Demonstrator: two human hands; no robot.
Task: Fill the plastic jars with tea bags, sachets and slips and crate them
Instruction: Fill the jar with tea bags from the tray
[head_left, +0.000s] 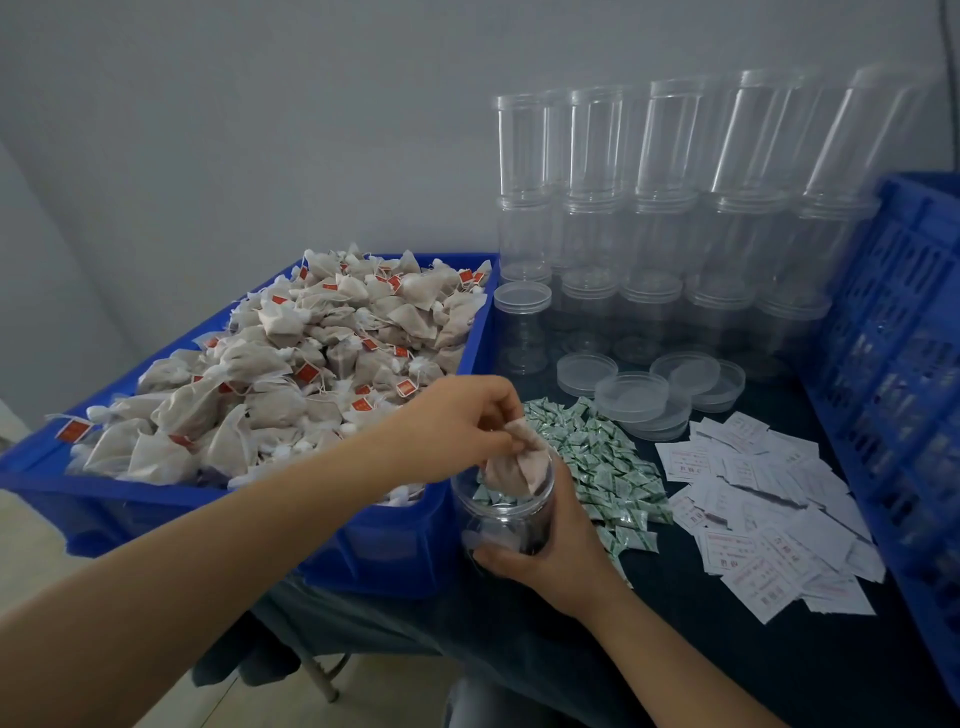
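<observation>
My right hand (545, 551) grips a clear plastic jar (501, 512) from its right side, upright at the table's front edge. Above the jar's mouth my left hand (467, 421) pinches a beige tea bag (519, 467), whose lower end hangs into the jar. A green-white sachet shows inside the jar. A heap of tea bags (291, 364) with red tags fills the blue bin (374, 545) on the left. Right of the jar lie green-white sachets (608, 467), and white paper slips (769, 509) lie further right.
Stacked empty clear jars (665, 208) stand along the back wall, with one capped jar (522, 327) in front. Several loose lids (644, 395) lie behind the sachets. A blue slatted crate (898, 389) walls off the right side. The table top is dark cloth (675, 649).
</observation>
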